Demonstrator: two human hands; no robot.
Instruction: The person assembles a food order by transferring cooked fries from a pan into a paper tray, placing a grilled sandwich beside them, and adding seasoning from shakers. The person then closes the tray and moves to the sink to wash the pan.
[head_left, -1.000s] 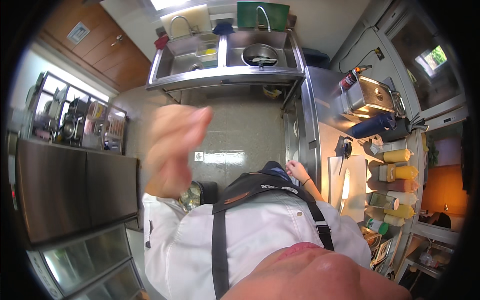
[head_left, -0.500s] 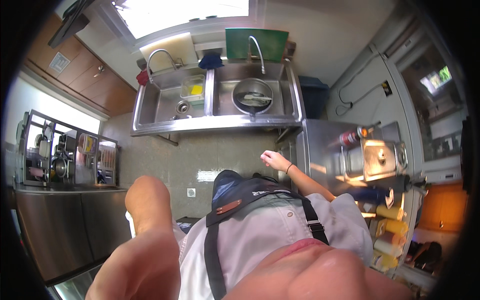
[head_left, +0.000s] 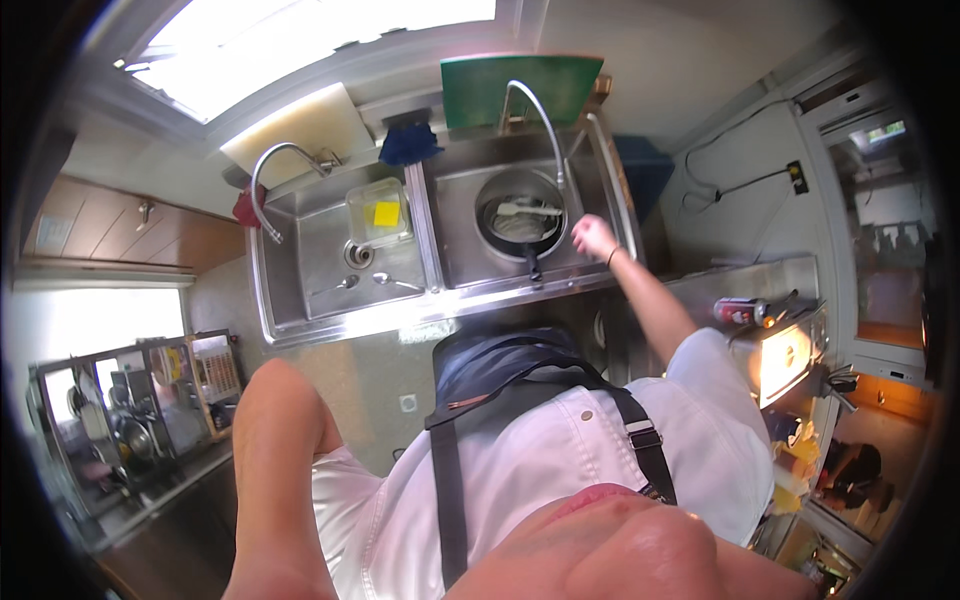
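Note:
My right hand (head_left: 595, 238) is over the right basin of the double sink (head_left: 455, 245), fingers curled in with nothing seen in them. A dark band circles its wrist. Just left of it sits a round metal pan (head_left: 484, 238) with a black handle pointing at the front rim. Inside the pan lie a pale spatula-like utensil (head_left: 525, 209) and other items I cannot make out. The hand is apart from the pan and near the curved tap (head_left: 556, 135). My left arm is bent at the elbow, and its hand is out of view.
The left basin holds a clear plastic container (head_left: 362, 212) with a yellow sponge (head_left: 387, 214), and spoons (head_left: 392, 281). A blue cloth (head_left: 410, 146) hangs at the divider. Behind stand a green board (head_left: 520, 90) and a white board (head_left: 300, 130). A rack of kitchenware (head_left: 140, 400) stands left.
I have come closer to the sink. My right hand has moved forward from beside my body to over the right basin, near the pan, still curled.

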